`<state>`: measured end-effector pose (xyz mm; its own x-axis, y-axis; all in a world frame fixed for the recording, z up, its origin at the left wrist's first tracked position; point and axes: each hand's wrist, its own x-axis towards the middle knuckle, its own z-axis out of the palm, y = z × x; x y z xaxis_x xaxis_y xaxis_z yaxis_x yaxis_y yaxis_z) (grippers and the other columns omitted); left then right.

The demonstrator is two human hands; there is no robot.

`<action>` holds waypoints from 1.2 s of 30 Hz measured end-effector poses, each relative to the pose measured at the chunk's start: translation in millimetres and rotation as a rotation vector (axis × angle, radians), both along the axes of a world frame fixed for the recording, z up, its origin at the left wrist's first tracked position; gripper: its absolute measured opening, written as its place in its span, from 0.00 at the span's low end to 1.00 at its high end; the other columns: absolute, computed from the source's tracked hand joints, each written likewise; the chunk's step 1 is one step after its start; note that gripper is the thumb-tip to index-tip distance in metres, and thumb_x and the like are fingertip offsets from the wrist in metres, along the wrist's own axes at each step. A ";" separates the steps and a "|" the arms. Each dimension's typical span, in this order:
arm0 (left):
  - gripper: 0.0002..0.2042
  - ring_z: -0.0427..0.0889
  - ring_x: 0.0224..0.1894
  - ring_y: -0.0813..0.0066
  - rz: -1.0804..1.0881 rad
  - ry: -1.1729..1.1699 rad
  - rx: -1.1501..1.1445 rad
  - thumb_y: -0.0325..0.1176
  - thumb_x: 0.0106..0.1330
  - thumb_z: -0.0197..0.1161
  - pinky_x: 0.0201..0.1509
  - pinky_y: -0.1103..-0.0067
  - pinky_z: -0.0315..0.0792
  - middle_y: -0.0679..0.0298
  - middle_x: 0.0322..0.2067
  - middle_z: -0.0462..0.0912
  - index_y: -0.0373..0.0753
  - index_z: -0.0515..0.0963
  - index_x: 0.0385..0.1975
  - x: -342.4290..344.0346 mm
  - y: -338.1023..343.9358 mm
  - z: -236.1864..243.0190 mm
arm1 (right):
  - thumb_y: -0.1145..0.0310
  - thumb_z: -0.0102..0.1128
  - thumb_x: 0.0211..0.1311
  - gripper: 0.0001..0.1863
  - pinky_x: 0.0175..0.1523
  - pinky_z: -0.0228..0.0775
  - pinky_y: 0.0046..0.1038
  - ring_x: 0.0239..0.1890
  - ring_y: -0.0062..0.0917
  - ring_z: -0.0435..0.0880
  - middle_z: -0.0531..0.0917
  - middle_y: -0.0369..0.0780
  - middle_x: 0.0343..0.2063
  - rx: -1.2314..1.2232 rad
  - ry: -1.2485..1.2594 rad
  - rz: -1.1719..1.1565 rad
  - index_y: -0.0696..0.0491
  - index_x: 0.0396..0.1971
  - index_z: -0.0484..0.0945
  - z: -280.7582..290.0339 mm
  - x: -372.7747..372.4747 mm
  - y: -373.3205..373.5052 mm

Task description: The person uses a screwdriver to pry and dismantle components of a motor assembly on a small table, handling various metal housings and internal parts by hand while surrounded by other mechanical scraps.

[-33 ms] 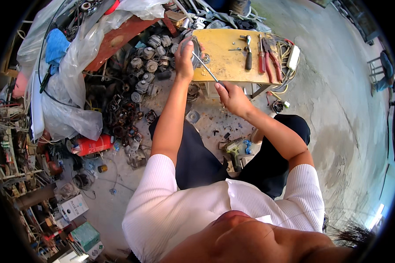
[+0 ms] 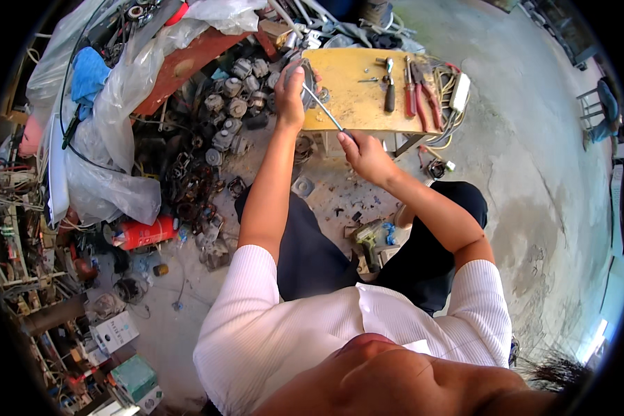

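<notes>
Near the left edge of a yellow-topped table (image 2: 353,104), my left hand (image 2: 290,98) is wrapped round a rounded grey metal part (image 2: 308,68). The palm covers much of this part, so its exact kind is unclear. My right hand (image 2: 369,159) grips the dark handle of a screwdriver (image 2: 324,109). Its long shaft slants up and left, and the tip reaches the part beside my left hand; the exact contact cannot be made out. A ratchet wrench (image 2: 390,87), a red-handled screwdriver (image 2: 410,93), red-handled pliers (image 2: 428,98) and a small bolt (image 2: 369,80) lie on the tabletop.
Left of the table is a heap of small motors (image 2: 237,107), beside crumpled plastic sheeting (image 2: 114,132). A red cylinder (image 2: 145,232) lies below it. Between my legs is a green-and-black power drill (image 2: 369,243). Coiled cables and a white power strip (image 2: 460,92) border the table's right side.
</notes>
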<state>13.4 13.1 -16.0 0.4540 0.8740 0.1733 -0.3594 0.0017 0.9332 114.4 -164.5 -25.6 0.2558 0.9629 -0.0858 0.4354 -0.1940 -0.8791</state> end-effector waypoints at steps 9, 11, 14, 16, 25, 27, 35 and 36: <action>0.17 0.83 0.35 0.70 0.036 -0.184 -0.072 0.41 0.69 0.53 0.31 0.76 0.78 0.59 0.36 0.80 0.36 0.74 0.49 12.4 9.1 -10.7 | 0.49 0.47 0.72 0.25 0.37 0.73 0.44 0.30 0.50 0.82 0.81 0.53 0.24 -0.034 -0.341 0.034 0.58 0.31 0.77 38.8 17.5 2.3; 0.15 0.83 0.30 0.69 -0.011 -0.226 -0.230 0.44 0.67 0.54 0.30 0.75 0.77 0.60 0.31 0.80 0.39 0.74 0.42 21.7 7.2 -13.9 | 0.49 0.47 0.72 0.24 0.35 0.74 0.44 0.30 0.48 0.83 0.82 0.51 0.24 -0.101 -0.604 0.008 0.57 0.33 0.77 46.8 25.6 1.2; 0.19 0.83 0.24 0.65 -0.091 -0.259 -0.542 0.53 0.66 0.53 0.26 0.71 0.76 0.62 0.25 0.79 0.41 0.72 0.36 23.0 -0.8 -8.0 | 0.47 0.49 0.69 0.22 0.34 0.76 0.45 0.31 0.46 0.85 0.84 0.48 0.27 -0.115 -1.065 0.167 0.53 0.37 0.77 52.7 74.3 16.4; 0.22 0.83 0.25 0.64 -0.012 -0.292 -0.556 0.57 0.64 0.52 0.25 0.69 0.76 0.61 0.25 0.80 0.41 0.72 0.37 22.4 15.7 -5.0 | 0.47 0.50 0.69 0.22 0.36 0.75 0.46 0.33 0.47 0.85 0.84 0.48 0.28 -0.094 -0.948 0.149 0.54 0.36 0.77 76.3 52.2 19.6; 0.26 0.83 0.38 0.56 -0.336 -0.418 -0.710 0.60 0.62 0.54 0.42 0.57 0.80 0.56 0.35 0.82 0.40 0.75 0.37 -4.7 27.0 15.0 | 0.50 0.53 0.68 0.21 0.35 0.73 0.48 0.28 0.48 0.83 0.83 0.50 0.24 -0.066 -0.956 0.033 0.57 0.34 0.73 105.4 18.0 10.8; 0.26 0.83 0.40 0.56 -0.409 -0.465 -0.708 0.60 0.61 0.54 0.45 0.55 0.80 0.55 0.36 0.82 0.39 0.75 0.38 -10.1 28.7 18.7 | 0.50 0.54 0.67 0.22 0.37 0.73 0.46 0.30 0.47 0.83 0.83 0.50 0.26 -0.015 -0.881 0.038 0.58 0.34 0.76 105.8 25.0 8.5; 0.29 0.83 0.45 0.56 -0.508 -0.536 -0.656 0.60 0.64 0.51 0.50 0.56 0.78 0.55 0.40 0.83 0.36 0.77 0.44 -26.3 20.7 31.3 | 0.53 0.50 0.74 0.20 0.24 0.58 0.19 0.20 0.12 0.67 0.69 0.29 0.18 -0.196 -0.163 0.083 0.55 0.35 0.79 132.9 37.4 -17.0; 0.29 0.83 0.45 0.56 -0.498 -0.529 -0.646 0.60 0.64 0.51 0.50 0.56 0.78 0.55 0.40 0.83 0.36 0.77 0.44 -27.2 19.2 32.2 | 0.52 0.50 0.74 0.20 0.23 0.57 0.19 0.19 0.12 0.66 0.69 0.28 0.19 -0.232 -0.037 0.066 0.55 0.36 0.79 135.1 33.9 -19.2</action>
